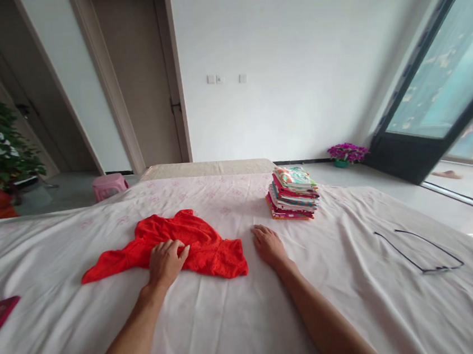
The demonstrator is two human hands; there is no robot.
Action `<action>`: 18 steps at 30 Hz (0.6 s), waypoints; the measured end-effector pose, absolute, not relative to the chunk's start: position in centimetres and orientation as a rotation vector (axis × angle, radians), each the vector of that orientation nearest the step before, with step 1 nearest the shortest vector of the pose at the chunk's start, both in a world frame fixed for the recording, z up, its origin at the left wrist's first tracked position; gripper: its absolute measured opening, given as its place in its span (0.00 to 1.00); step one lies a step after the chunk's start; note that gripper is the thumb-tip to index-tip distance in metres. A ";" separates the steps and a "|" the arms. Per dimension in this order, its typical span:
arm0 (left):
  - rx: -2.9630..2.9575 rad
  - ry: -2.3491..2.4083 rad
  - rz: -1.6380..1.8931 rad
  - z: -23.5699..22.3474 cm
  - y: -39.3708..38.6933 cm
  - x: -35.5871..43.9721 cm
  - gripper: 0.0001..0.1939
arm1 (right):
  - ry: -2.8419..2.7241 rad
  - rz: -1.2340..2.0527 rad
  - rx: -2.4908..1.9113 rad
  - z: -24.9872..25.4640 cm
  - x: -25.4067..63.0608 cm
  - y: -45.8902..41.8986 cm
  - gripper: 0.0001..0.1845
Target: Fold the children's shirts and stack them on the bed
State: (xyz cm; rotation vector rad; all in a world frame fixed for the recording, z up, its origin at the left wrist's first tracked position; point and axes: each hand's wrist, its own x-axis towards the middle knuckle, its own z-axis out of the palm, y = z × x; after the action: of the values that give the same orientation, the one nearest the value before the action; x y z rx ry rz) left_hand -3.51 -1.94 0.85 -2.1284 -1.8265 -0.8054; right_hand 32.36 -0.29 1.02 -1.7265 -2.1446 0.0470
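Left hand (165,263) rests on the crumpled red garment (200,231), fingers loosely bent, grip unclear. Right hand (270,248) lies on the sheet (235,329) just beside it, fingers extended, empty. Probably straightening; next move likely calls for both hands smoothing it flat.
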 end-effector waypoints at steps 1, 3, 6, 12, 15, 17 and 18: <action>-2.188 -1.799 -0.890 0.9 -2.0 -3.3 0.14 | -2.143 0.057 -1.716 1.0 32.4 -0.3 0.21; -2.290 -1.735 -1.063 1.3 -2.5 -2.5 0.13 | -2.136 0.071 -1.685 1.1 32.5 -0.3 0.20; -2.407 -1.635 -1.149 2.0 -3.8 -0.2 0.11 | -2.128 0.096 -1.613 1.4 32.5 -0.4 0.18; -2.754 -1.661 -1.175 3.4 -5.2 3.9 0.17 | -2.180 0.134 -1.381 2.2 32.2 -0.7 0.18; -2.614 -1.858 -1.288 4.4 -4.5 2.4 0.16 | -2.214 0.139 -1.317 2.6 32.1 -1.0 0.16; -2.532 -1.999 -1.291 5.0 -3.9 0.4 0.16 | -2.222 0.143 -1.294 2.8 32.0 -1.2 0.15; -2.493 -2.066 -1.281 5.3 -3.6 -0.7 0.16 | -2.221 0.143 -1.287 2.9 32.0 -1.3 0.14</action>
State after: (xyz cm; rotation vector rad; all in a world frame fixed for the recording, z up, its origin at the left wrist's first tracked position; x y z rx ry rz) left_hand -0.70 -3.60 5.31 -2.4933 -2.0657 -1.2809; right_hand 32.00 -1.28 2.89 -1.2871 -2.2209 0.1430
